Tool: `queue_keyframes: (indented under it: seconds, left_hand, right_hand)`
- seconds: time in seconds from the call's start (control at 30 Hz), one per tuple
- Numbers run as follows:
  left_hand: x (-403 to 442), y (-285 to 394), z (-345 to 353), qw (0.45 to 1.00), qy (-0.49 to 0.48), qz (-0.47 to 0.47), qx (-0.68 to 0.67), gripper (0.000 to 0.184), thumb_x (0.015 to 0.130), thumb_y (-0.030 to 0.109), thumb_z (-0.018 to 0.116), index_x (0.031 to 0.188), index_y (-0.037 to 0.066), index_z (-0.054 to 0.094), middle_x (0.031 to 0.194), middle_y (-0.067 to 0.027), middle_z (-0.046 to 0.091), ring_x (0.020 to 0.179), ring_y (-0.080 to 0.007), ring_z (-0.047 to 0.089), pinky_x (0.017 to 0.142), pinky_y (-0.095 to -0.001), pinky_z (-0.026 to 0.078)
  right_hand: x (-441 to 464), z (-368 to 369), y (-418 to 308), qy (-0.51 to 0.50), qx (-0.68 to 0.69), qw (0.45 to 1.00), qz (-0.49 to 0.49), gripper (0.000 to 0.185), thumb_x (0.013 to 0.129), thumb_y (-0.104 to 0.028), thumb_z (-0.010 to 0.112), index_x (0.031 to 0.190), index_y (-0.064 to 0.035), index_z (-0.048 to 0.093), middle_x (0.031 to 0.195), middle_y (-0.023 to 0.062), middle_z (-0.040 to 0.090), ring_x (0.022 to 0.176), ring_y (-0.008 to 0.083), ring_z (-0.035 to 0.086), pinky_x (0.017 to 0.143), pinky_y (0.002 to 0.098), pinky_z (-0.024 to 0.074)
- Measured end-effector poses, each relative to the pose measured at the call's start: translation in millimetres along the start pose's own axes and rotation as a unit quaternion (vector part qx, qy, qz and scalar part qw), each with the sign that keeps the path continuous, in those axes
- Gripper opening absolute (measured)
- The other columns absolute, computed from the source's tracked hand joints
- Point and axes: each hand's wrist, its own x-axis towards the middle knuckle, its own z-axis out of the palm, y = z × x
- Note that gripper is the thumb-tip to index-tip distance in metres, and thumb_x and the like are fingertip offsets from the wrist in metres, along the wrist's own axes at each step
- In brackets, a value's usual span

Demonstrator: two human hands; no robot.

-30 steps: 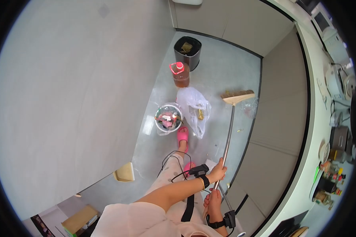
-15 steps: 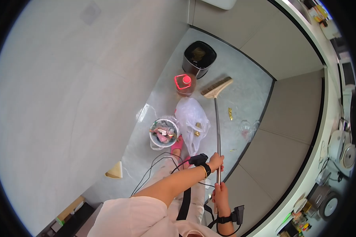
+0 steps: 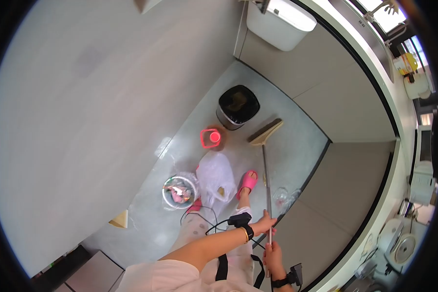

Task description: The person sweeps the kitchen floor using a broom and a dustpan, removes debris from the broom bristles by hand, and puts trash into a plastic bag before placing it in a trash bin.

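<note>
A broom (image 3: 267, 182) with a metal handle and a beige head (image 3: 266, 134) reaches away from me across the floor. My left hand (image 3: 264, 224) is closed round the handle, farther down toward the head. Nearer my body, my right hand (image 3: 273, 253) grips the upper handle. Right of the handle lies crumpled clear plastic (image 3: 282, 195). A bit of gold wrapper (image 3: 264, 179) shows beside the handle, partly hidden by it. My foot in a pink clog (image 3: 248, 182) stands just left of the handle.
Left of the broom stand a black-lidded bin (image 3: 239, 105), a large bottle with a red handle (image 3: 214, 138), a white plastic bag (image 3: 215, 174) and a bucket of rubbish (image 3: 179, 192). Cabinets (image 3: 321, 209) line the right. A white container (image 3: 280, 27) hangs at the top.
The view has shifted, so the floor things appear lower. My right foot has stepped forward, right of the white bag. Both hands keep hold of the broom, whose head now lies nearer the black-lidded bin.
</note>
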Motion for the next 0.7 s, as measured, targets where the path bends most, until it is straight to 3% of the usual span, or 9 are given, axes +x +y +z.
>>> queue_keyframes:
  seconds: [0.07, 0.1, 0.2, 0.33, 0.43, 0.5, 0.57, 0.67, 0.7]
  left_hand:
    - [21, 38, 36, 0.996, -0.059, 0.066, 0.019, 0.05, 0.083, 0.016, 0.044, 0.118, 0.006, 0.011, 0.083, -0.0093, 0.043, 0.063, -0.0164, 0.051, 0.055, -0.0298, 0.047]
    - [45, 56, 48, 0.996, -0.053, 0.068, 0.017, 0.05, 0.083, 0.016, 0.044, 0.118, 0.006, 0.011, 0.083, -0.0093, 0.043, 0.063, -0.0164, 0.051, 0.055, -0.0298, 0.047]
    - [126, 122, 68, 0.979, -0.103, 0.173, 0.022, 0.068, 0.083, 0.013, 0.043, 0.127, 0.011, -0.009, 0.086, -0.0078, 0.045, 0.066, -0.0141, 0.05, 0.056, -0.0258, 0.043]
    - [180, 238, 82, 0.974, -0.073, 0.193, -0.091, 0.071, 0.083, 0.008, 0.041, 0.127, 0.015, -0.015, 0.094, -0.0081, 0.043, 0.078, -0.0145, 0.048, 0.064, -0.0266, 0.043]
    - [214, 295, 82, 0.962, -0.001, 0.254, -0.103, 0.067, 0.083, 0.008, 0.041, 0.128, 0.014, -0.008, 0.102, -0.0101, 0.042, 0.087, -0.018, 0.047, 0.071, -0.0293, 0.042]
    - [239, 326, 71, 0.923, 0.14, 0.353, -0.061, 0.064, 0.082, 0.006, 0.041, 0.129, 0.012, -0.002, 0.113, -0.0126, 0.039, 0.096, -0.0207, 0.044, 0.077, -0.0308, 0.041]
    - [252, 356, 47, 0.879, 0.202, 0.431, -0.024, 0.057, 0.082, 0.006, 0.039, 0.127, 0.007, 0.006, 0.106, -0.0106, 0.044, 0.094, -0.0186, 0.044, 0.072, -0.0298, 0.042]
    - [277, 375, 7, 0.856, 0.259, 0.442, 0.073, 0.057, 0.082, 0.009, 0.039, 0.127, 0.002, 0.003, 0.107, -0.017, 0.045, 0.087, -0.0227, 0.05, 0.07, -0.0325, 0.043]
    - [266, 375, 12, 0.881, 0.306, 0.338, 0.123, 0.06, 0.081, 0.011, 0.039, 0.126, 0.001, 0.002, 0.102, -0.021, 0.048, 0.085, -0.0275, 0.052, 0.071, -0.0333, 0.043]
  right_hand:
    - [49, -43, -43, 0.054, -0.132, 0.98, -0.135, 0.017, 0.083, -0.019, 0.043, 0.078, -0.0021, 0.045, 0.049, 0.0024, 0.042, 0.032, 0.011, 0.037, 0.028, 0.0251, 0.0303]
    - [80, -68, -62, 0.051, -0.168, 0.97, -0.168, 0.018, 0.083, -0.02, 0.043, 0.078, -0.0022, 0.045, 0.049, 0.0024, 0.042, 0.033, 0.0109, 0.037, 0.029, 0.0255, 0.0305]
    - [174, -120, -139, 0.0, -0.199, 0.949, -0.246, 0.02, 0.084, -0.022, 0.043, 0.078, -0.0026, 0.045, 0.049, 0.0018, 0.041, 0.034, 0.0102, 0.037, 0.029, 0.0258, 0.0303]
    - [242, -149, -279, -0.089, -0.263, 0.946, -0.169, 0.02, 0.084, -0.022, 0.042, 0.081, -0.0031, 0.046, 0.05, 0.0009, 0.04, 0.034, 0.0095, 0.036, 0.03, 0.0253, 0.0293]
    - [294, -154, -343, -0.163, -0.254, 0.935, -0.185, 0.021, 0.085, -0.024, 0.041, 0.08, -0.0033, 0.046, 0.049, 0.0, 0.038, 0.035, 0.0086, 0.034, 0.031, 0.0234, 0.0279]
    - [324, -144, -376, -0.233, -0.186, 0.937, -0.183, 0.023, 0.084, -0.026, 0.042, 0.08, -0.0035, 0.047, 0.05, -0.0002, 0.038, 0.037, 0.0081, 0.034, 0.031, 0.0228, 0.027]
    - [357, -117, -397, -0.277, -0.123, 0.939, -0.164, 0.024, 0.083, -0.027, 0.043, 0.081, -0.0036, 0.046, 0.051, -0.0003, 0.038, 0.037, 0.0079, 0.033, 0.031, 0.0222, 0.0269]
    - [373, -86, -397, -0.288, -0.084, 0.944, -0.139, 0.024, 0.084, -0.027, 0.042, 0.082, -0.0038, 0.044, 0.05, -0.0001, 0.038, 0.036, 0.0081, 0.034, 0.031, 0.0215, 0.0275]
    - [376, -85, -389, -0.295, -0.067, 0.945, -0.126, 0.024, 0.084, -0.028, 0.041, 0.082, -0.0042, 0.044, 0.05, 0.0001, 0.039, 0.035, 0.0083, 0.034, 0.03, 0.0214, 0.0278]
